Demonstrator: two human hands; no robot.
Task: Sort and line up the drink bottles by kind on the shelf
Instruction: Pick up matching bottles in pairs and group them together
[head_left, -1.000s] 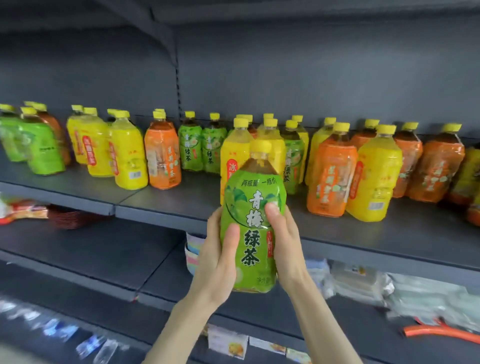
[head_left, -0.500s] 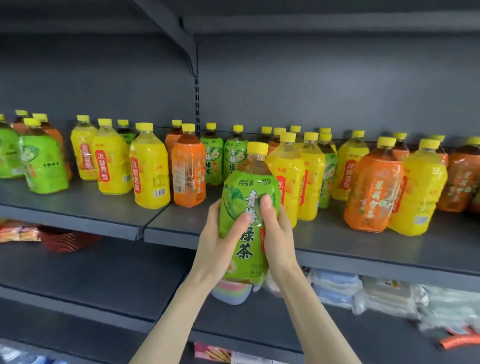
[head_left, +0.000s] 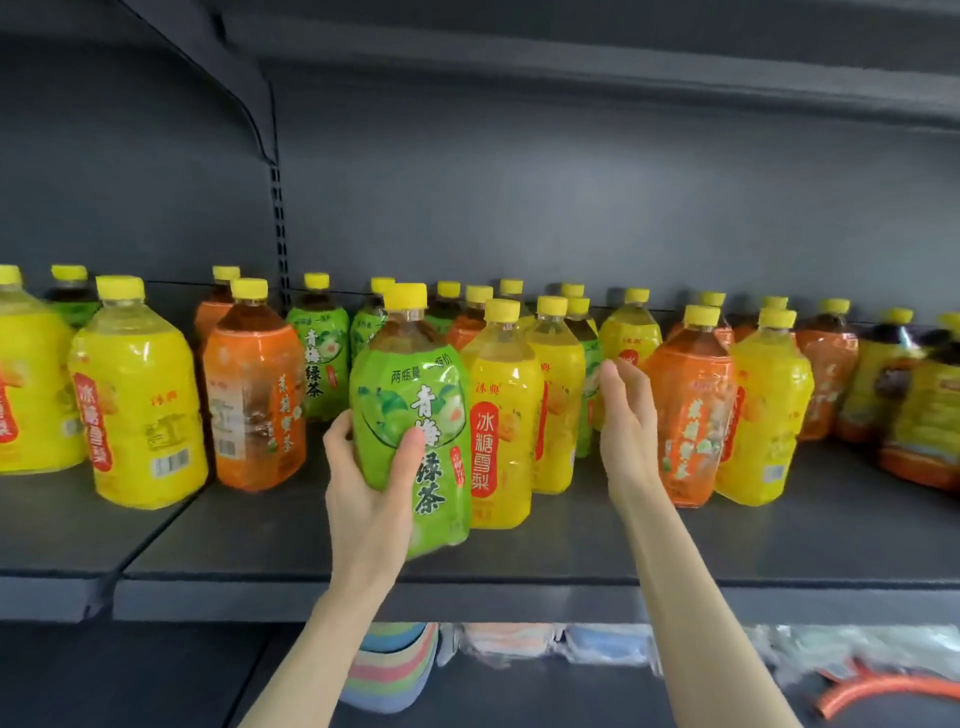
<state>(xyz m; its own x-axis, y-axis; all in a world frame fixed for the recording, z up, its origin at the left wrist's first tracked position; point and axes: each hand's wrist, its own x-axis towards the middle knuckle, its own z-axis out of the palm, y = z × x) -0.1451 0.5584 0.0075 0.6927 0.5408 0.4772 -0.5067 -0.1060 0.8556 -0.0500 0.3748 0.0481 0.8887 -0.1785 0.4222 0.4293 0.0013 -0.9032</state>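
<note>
My left hand (head_left: 371, 478) grips a green tea bottle (head_left: 415, 415) with a yellow cap, held slightly tilted at the front of the grey shelf (head_left: 571, 561). My right hand (head_left: 626, 415) is open and empty, fingers relaxed, in the gap between a yellow pear-drink bottle (head_left: 501, 421) and an orange tea bottle (head_left: 693, 410). Mixed yellow, orange and green bottles stand along the shelf. Two more green bottles (head_left: 319, 358) stand at the back, left of the held one.
A yellow bottle (head_left: 137, 400) and an orange bottle (head_left: 254, 395) stand at the left front. Dark-labelled bottles (head_left: 914, 410) crowd the far right. A shelf bracket (head_left: 249, 98) hangs above left. Pastel packs (head_left: 389, 670) and an orange object (head_left: 883, 691) lie on the lower shelf.
My right hand has let go of the green bottle and moved right, between the yellow and orange bottles. My left hand alone now holds the bottle, raised to shelf level.
</note>
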